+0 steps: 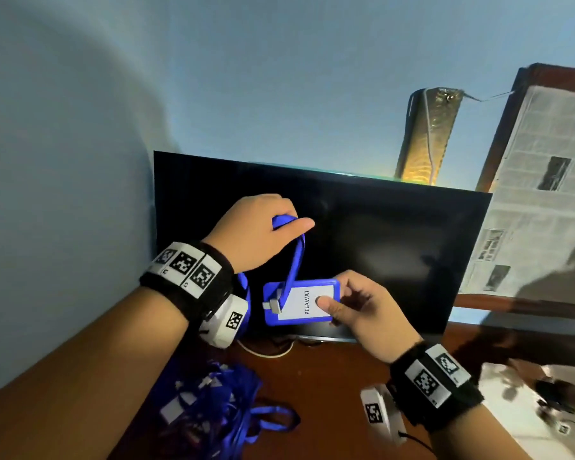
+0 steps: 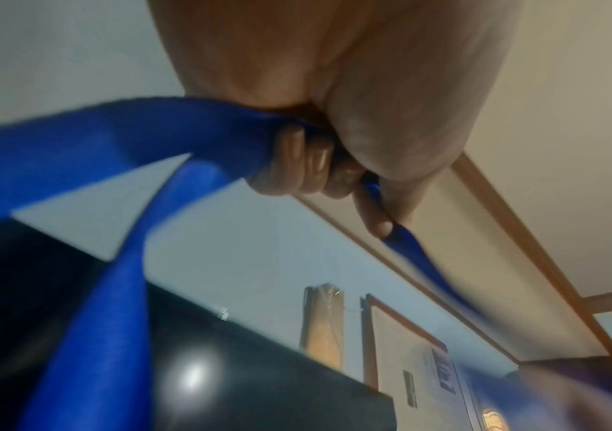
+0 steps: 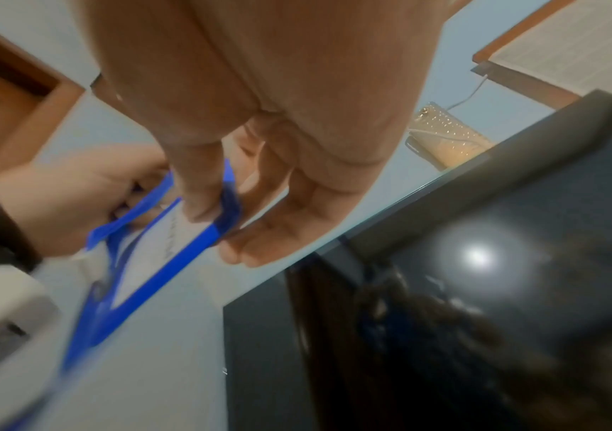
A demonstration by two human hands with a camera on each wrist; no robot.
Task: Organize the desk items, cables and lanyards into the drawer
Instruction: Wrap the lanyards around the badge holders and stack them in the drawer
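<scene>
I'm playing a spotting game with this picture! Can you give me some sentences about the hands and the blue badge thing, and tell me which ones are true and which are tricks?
1. The right hand pinches the blue badge holder by its end. True.
2. The left hand is empty. False: it grips the blue lanyard strap.
3. The card in the badge holder reads PELAWAT. True.
4. The badge holder lies flat on the desk. False: it is held up in front of the dark screen.
5. A pile of blue lanyards lies on the desk. True.
</scene>
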